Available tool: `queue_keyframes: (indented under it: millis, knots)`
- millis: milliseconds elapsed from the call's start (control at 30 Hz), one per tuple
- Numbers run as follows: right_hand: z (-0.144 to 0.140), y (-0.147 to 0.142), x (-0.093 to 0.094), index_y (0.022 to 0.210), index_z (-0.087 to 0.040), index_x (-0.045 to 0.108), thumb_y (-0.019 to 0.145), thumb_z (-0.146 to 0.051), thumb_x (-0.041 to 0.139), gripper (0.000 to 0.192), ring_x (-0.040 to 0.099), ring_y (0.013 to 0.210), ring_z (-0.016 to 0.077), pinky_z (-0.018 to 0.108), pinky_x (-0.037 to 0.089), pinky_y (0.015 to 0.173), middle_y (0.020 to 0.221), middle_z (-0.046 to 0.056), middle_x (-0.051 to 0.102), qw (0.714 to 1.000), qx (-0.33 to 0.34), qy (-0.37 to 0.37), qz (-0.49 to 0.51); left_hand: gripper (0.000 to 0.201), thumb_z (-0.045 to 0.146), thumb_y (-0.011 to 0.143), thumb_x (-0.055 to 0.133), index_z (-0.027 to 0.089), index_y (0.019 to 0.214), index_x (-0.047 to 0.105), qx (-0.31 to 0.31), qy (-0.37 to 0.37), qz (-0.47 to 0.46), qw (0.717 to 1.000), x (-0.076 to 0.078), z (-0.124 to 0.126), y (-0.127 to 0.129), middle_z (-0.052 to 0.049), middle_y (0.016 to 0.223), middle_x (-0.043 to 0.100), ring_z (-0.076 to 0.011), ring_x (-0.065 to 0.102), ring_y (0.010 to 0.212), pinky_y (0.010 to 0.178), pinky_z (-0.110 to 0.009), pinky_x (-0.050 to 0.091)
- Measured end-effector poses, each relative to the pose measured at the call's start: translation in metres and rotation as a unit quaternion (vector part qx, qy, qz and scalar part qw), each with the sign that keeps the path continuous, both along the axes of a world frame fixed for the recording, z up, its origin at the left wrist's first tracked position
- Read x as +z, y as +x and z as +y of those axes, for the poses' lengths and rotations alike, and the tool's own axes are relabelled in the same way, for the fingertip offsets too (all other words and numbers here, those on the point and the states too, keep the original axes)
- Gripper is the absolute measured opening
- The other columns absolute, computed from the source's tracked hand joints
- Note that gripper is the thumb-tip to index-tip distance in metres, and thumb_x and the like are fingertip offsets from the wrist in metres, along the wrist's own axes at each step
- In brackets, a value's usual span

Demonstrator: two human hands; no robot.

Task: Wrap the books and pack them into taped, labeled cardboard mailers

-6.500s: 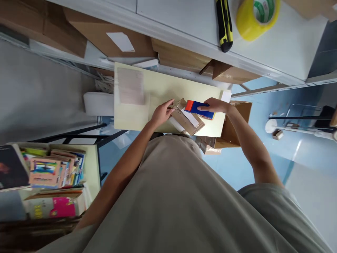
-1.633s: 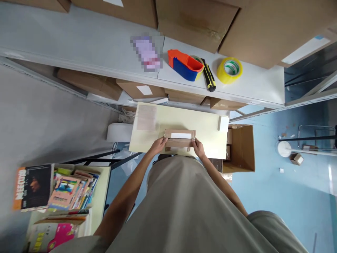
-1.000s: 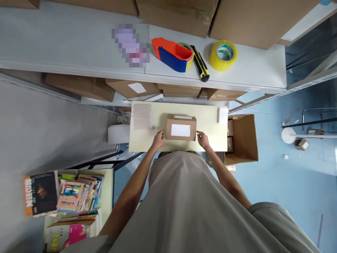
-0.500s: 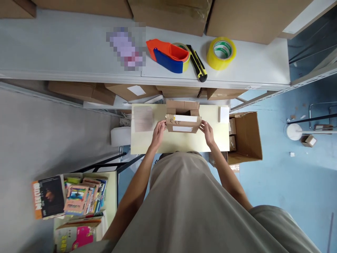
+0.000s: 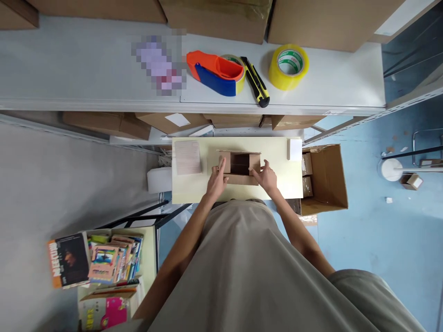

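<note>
A small brown cardboard box (image 5: 241,180) stands on the pale yellow table (image 5: 280,184), its opening facing up. Its inside looks dark, with short flaps at the left and right and a longer one at the near side. My left hand (image 5: 217,181) grips the left end of the box, index finger stretched along the left flap. At the right end, my right hand (image 5: 266,178) has its thumb over the right flap and its fingers around the outer side. Some fingertips of both hands are hidden by the cardboard.
A printed sheet (image 5: 187,157) and a white stack (image 5: 295,150) lie on the table. The shelf beyond holds a tape dispenser (image 5: 216,74), a box cutter (image 5: 255,82) and a tape roll (image 5: 288,67). A large open carton (image 5: 328,180) stands right, books (image 5: 104,263) lower left.
The box has turned from showing its labelled side to resting with its opening up. My hands have shifted from its lower sides onto the end flaps.
</note>
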State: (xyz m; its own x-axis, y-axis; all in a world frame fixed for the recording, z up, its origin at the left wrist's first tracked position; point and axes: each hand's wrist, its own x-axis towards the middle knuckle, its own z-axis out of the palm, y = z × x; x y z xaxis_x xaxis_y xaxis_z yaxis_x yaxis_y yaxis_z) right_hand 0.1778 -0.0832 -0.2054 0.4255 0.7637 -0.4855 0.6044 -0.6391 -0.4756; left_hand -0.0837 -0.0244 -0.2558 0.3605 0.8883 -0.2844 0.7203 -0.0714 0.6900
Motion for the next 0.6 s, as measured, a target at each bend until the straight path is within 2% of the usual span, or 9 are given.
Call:
queue_keyframes:
  millis: [100, 167, 233, 300, 400, 500, 533, 600]
  knots:
    - [0.022, -0.022, 0.007, 0.181, 0.003, 0.029, 0.109, -0.06, 0.076, 0.107, 0.084, 0.121, 0.0474, 0.054, 0.064, 0.103, 0.133, 0.038, 0.081, 0.992, 0.037, -0.053, -0.105, 0.083, 0.015, 0.103, 0.066, 0.027, 0.183, 0.046, -0.034, 0.005, 0.064, 0.997, 0.002, 0.001, 0.013, -0.023, 0.145, 0.064, -0.0359, 0.078, 0.113, 0.106, -0.05, 0.064]
    - [0.034, -0.03, 0.009, 0.183, 0.007, 0.02, 0.111, -0.05, 0.073, 0.106, 0.085, 0.118, 0.0469, 0.053, 0.064, 0.102, 0.13, 0.04, 0.081, 0.988, 0.059, -0.067, -0.124, 0.074, 0.018, 0.105, 0.065, 0.027, 0.178, 0.055, -0.037, 0.005, 0.072, 0.997, 0.003, 0.004, 0.019, -0.022, 0.141, 0.066, -0.0343, 0.079, 0.108, 0.105, -0.049, 0.064]
    - [0.04, -0.028, 0.009, 0.183, 0.008, 0.019, 0.112, -0.044, 0.068, 0.101, 0.085, 0.119, 0.0464, 0.053, 0.063, 0.103, 0.126, 0.04, 0.082, 0.987, 0.078, -0.071, -0.119, 0.065, 0.023, 0.107, 0.067, 0.025, 0.172, 0.062, -0.039, -0.005, 0.078, 0.996, 0.006, 0.007, 0.024, -0.023, 0.137, 0.07, -0.0348, 0.08, 0.105, 0.106, -0.048, 0.063]
    - [0.039, -0.015, 0.007, 0.181, 0.007, 0.026, 0.113, -0.047, 0.064, 0.095, 0.084, 0.122, 0.0473, 0.055, 0.062, 0.106, 0.125, 0.038, 0.083, 0.989, 0.092, -0.067, -0.097, 0.062, 0.026, 0.109, 0.065, 0.024, 0.171, 0.064, -0.065, -0.033, 0.128, 0.989, 0.014, 0.012, 0.026, -0.025, 0.139, 0.071, -0.037, 0.082, 0.104, 0.105, -0.05, 0.064]
    - [0.025, 0.017, 0.001, 0.173, -0.002, 0.049, 0.115, -0.056, 0.058, 0.08, 0.082, 0.129, 0.0446, 0.055, 0.062, 0.112, 0.13, 0.03, 0.085, 0.996, 0.085, -0.021, -0.012, 0.065, 0.023, 0.112, 0.06, 0.027, 0.177, 0.056, -0.13, -0.067, 0.204, 0.968, 0.033, 0.019, 0.022, -0.027, 0.149, 0.069, -0.0386, 0.083, 0.107, 0.104, -0.052, 0.065]
    - [0.007, 0.048, -0.01, 0.161, -0.01, 0.063, 0.116, -0.07, 0.046, 0.077, 0.085, 0.122, 0.0371, 0.05, 0.067, 0.106, 0.131, 0.023, 0.087, 0.993, 0.02, 0.049, 0.102, 0.068, 0.029, 0.116, 0.058, 0.028, 0.182, 0.046, -0.171, -0.039, 0.195, 0.965, 0.052, 0.022, 0.011, -0.028, 0.165, 0.061, -0.0416, 0.08, 0.128, 0.109, -0.053, 0.064]
    - [0.002, 0.055, -0.014, 0.16, -0.01, 0.063, 0.115, -0.074, 0.045, 0.08, 0.086, 0.118, 0.0362, 0.049, 0.068, 0.102, 0.132, 0.024, 0.086, 0.99, -0.008, 0.07, 0.118, 0.068, 0.031, 0.116, 0.058, 0.026, 0.183, 0.043, -0.171, -0.015, 0.187, 0.967, 0.056, 0.021, 0.006, -0.029, 0.174, 0.054, -0.044, 0.074, 0.141, 0.114, -0.054, 0.062]
    - [-0.005, 0.064, -0.023, 0.164, -0.01, 0.058, 0.111, -0.075, 0.052, 0.085, 0.086, 0.115, 0.0368, 0.05, 0.07, 0.097, 0.137, 0.026, 0.084, 0.986, -0.057, 0.108, 0.115, 0.072, 0.032, 0.115, 0.061, 0.021, 0.183, 0.04, -0.142, 0.048, 0.177, 0.973, 0.06, 0.017, -0.003, -0.03, 0.19, 0.03, -0.0491, 0.051, 0.168, 0.127, -0.059, 0.053]
